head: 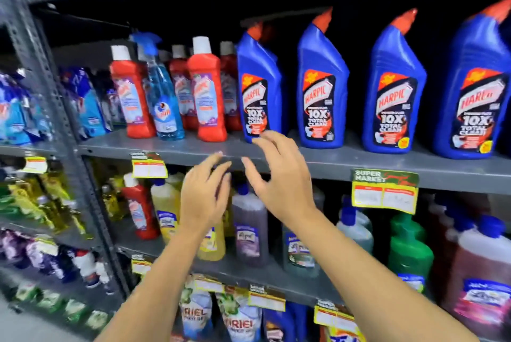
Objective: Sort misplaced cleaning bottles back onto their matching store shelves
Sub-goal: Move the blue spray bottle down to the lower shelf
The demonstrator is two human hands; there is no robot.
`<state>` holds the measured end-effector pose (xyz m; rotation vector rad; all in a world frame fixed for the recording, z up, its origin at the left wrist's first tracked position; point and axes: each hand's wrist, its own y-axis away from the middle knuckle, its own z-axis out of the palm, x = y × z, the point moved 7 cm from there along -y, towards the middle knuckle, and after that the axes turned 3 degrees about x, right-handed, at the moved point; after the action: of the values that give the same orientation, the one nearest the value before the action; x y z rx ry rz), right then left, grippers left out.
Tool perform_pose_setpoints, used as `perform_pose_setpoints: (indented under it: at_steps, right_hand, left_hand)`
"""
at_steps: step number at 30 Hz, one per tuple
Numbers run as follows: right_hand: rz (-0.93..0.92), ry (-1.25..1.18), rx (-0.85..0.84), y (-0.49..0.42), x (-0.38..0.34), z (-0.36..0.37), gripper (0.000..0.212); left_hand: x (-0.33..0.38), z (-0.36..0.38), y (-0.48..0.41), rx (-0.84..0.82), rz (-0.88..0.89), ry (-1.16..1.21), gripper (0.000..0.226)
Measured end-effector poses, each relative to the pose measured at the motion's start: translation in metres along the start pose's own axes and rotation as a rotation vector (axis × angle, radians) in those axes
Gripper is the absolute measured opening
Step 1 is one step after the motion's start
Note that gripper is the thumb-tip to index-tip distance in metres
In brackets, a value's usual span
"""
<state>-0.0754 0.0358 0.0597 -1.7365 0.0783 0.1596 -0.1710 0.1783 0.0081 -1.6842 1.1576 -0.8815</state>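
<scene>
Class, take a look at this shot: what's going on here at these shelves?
A person stands at store shelves of cleaning products, both arms raised. The left hand and right hand are open and empty, reaching toward the upper shelf. The right fingertips are near the leftmost blue Harpic bottle. A light blue spray bottle stands among the red bottles, and one red bottle sits with the yellow bottles below. Nothing is gripped yet.
</scene>
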Motion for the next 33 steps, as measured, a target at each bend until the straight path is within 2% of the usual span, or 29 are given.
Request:
perform_pose_setpoints:
  at_steps: [5,13,19,33]
  right_hand:
    - [-0.029,0.101,0.001,-0.042,-0.018,0.062,0.034]
    - [0.083,0.199,-0.007,-0.047,-0.029,0.165,0.025]
    - [0.125,0.234,-0.068,-0.049,-0.041,0.217,0.02]
    - [0.148,0.212,-0.163,-0.056,-0.058,0.267,0.019]
  left_hand:
    - [-0.065,-0.031,-0.033,0.08,0.064,-0.013,0.028]
    - [-0.179,-0.04,-0.053,0.041,0.162,0.016,0.03]
    - [-0.249,-0.061,-0.044,0.032,0.103,0.004,0.03]
    - [-0.313,-0.06,-0.038,-0.043,0.033,-0.033,0.036]
